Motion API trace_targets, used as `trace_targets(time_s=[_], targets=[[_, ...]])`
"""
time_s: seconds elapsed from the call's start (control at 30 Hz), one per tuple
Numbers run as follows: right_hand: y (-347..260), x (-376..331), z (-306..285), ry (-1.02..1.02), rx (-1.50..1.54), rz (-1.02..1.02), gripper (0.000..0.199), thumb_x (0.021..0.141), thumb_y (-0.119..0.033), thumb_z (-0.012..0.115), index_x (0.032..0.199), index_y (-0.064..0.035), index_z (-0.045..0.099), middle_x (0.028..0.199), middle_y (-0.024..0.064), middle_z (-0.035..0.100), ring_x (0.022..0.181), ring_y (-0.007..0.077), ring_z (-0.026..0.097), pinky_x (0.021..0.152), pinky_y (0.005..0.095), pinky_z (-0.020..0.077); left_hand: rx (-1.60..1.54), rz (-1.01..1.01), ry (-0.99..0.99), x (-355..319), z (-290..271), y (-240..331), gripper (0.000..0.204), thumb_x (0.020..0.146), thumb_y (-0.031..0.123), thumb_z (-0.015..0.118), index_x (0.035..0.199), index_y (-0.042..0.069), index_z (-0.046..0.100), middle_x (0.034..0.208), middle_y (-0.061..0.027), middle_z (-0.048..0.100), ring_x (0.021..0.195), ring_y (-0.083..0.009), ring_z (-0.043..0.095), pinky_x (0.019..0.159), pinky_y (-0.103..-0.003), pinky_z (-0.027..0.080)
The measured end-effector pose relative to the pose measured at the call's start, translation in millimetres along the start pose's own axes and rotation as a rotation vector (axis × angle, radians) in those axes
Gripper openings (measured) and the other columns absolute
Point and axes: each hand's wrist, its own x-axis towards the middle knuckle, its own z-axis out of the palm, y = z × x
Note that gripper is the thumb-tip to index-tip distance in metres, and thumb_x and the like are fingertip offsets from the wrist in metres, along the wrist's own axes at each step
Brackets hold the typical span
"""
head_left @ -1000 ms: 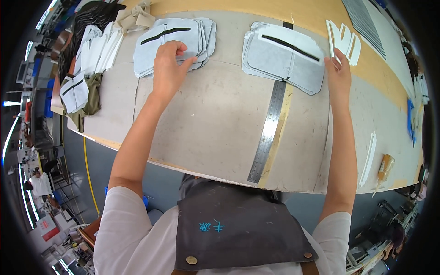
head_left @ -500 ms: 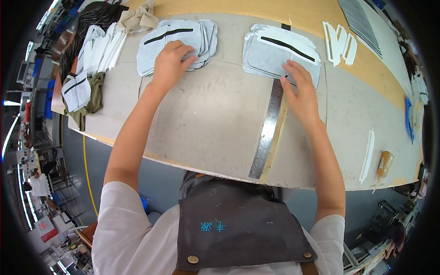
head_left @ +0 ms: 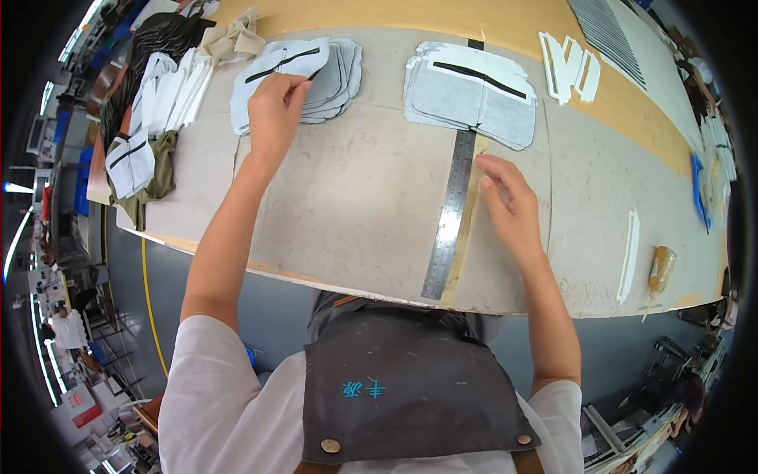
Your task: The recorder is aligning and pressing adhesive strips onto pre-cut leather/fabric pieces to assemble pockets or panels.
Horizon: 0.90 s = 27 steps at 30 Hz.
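Note:
At the far left-centre of the table lies a stack of light grey fabric panels (head_left: 341, 79) with rounded corners. My left hand (head_left: 272, 110) pinches the right side of the top panel (head_left: 272, 57), which has a black zipper strip on a white band. That panel's right edge is bent up off the stack. My right hand (head_left: 515, 207) hovers with nothing in it, thumb and fingers apart, just right of a steel ruler (head_left: 448, 229). Beyond it sits a second stack of similar grey panels (head_left: 446, 91), its top one also carrying a black zipper strip.
White strips (head_left: 185, 91) and an olive cloth (head_left: 162, 170) lie at the left. At the right are white frame-shaped pieces (head_left: 568, 69), a narrow white strip (head_left: 628, 257), a yellowish bottle with a thin nozzle (head_left: 662, 268) and a blue tool (head_left: 698, 193). The table's near edge (head_left: 379, 299) faces me.
My left hand has moved slightly left and closed on the top panel, lifting its right edge. My right hand has drawn back toward me, away from the right stack.

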Motion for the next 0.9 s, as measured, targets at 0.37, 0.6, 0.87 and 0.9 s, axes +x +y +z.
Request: trace_targets(time_s=[0.37, 0.6, 0.87, 0.9], targets=[[-33, -19, 2, -0.021, 0.835, 0.781, 0.034, 0.102, -0.028, 0.055, 0.123, -0.0017, 0.06, 0.107, 0.0046, 0.068, 0.095, 0.0104, 0.063, 0.085, 0.0288, 0.0504, -0.465, 0.366, -0.492, -101, 20, 129, 0.036, 0.079, 0.008, 0.075, 0.111, 0.0, 0.064, 0.094, -0.013, 0.064, 0.081, -0.0303, 0.06, 0.068, -0.038, 0.051], [-30, -44, -23, 0.114, 0.716, 0.657, 0.034, 0.102, -0.027, 0.055, 0.124, -0.0017, 0.062, 0.108, 0.003, 0.068, 0.095, 0.0076, 0.061, 0.083, 0.0247, 0.0485, -0.305, -0.045, -0.786, -54, 13, 78, 0.038, 0.079, 0.016, 0.079, 0.11, 0.0, 0.064, 0.085, -0.0087, 0.062, 0.075, -0.0203, 0.055, 0.065, -0.033, 0.048], [-19, -56, -16, 0.335, 0.05, 0.424, 0.027, 0.1, -0.021, 0.06, 0.082, -0.0011, 0.062, 0.065, -0.0056, 0.05, 0.062, 0.0035, 0.039, 0.054, 0.024, 0.0365, -0.582, -0.558, -0.504, -101, 18, 102, 0.029, 0.097, 0.024, 0.065, 0.082, 0.0, 0.057, 0.062, 0.0025, 0.043, 0.06, -0.0037, 0.034, 0.052, -0.022, 0.031], [-16, -56, -13, 0.381, -0.032, 0.335, 0.032, 0.1, -0.021, 0.06, 0.074, -0.0018, 0.054, 0.061, -0.0047, 0.041, 0.059, 0.0048, 0.032, 0.05, 0.0256, 0.0308, -0.581, -0.56, -0.51, -107, 23, 107, 0.029, 0.097, 0.024, 0.065, 0.082, 0.0, 0.057, 0.062, 0.0025, 0.043, 0.06, -0.0037, 0.034, 0.052, -0.022, 0.031]])
